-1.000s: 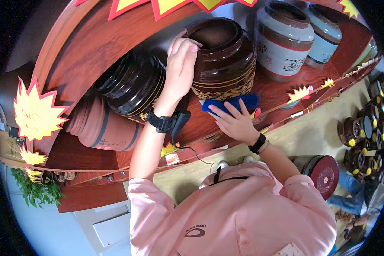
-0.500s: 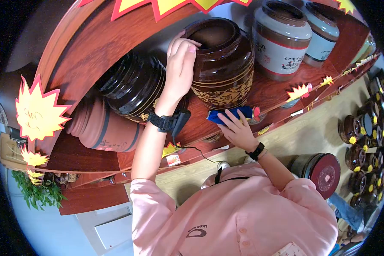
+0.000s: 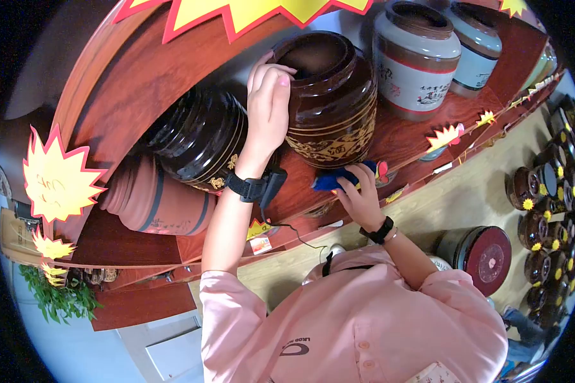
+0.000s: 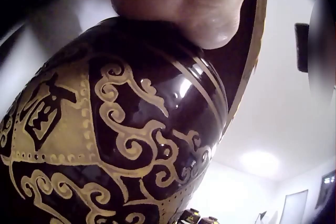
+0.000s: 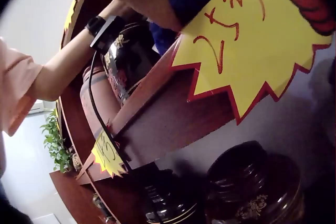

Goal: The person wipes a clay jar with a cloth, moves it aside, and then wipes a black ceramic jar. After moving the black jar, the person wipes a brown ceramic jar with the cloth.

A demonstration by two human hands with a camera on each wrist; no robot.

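Since a second ago the blue cloth has gone from lying spread flat under the palm to sitting bunched tight against the foot of the brown jar, and the right hand has drawn in with it. At the largest scale, the red-brown wooden shelf runs from upper left to right of the head view. It carries the brown jar at upper centre, a black ribbed jar just beside it on the left and a white jar near it on the right. The brown jar leans, its gold-patterned belly filling the left wrist view. The left hand grips its rim, fingertips hooked over the lip into the mouth. The right hand, at centre of the frame, has its fingers curled round the cloth and presses it at the jar's lower edge. Whether the cloth reaches under the foot cannot be told. To do this well, the left hand's grip on the rim should probably stay firm and the lean modest, since the glaze looks slick and the black jar stands close. The cloth likely works best in short strokes along the foot. A small yellow price tag sits at the shelf edge nearby and could easily be snagged.
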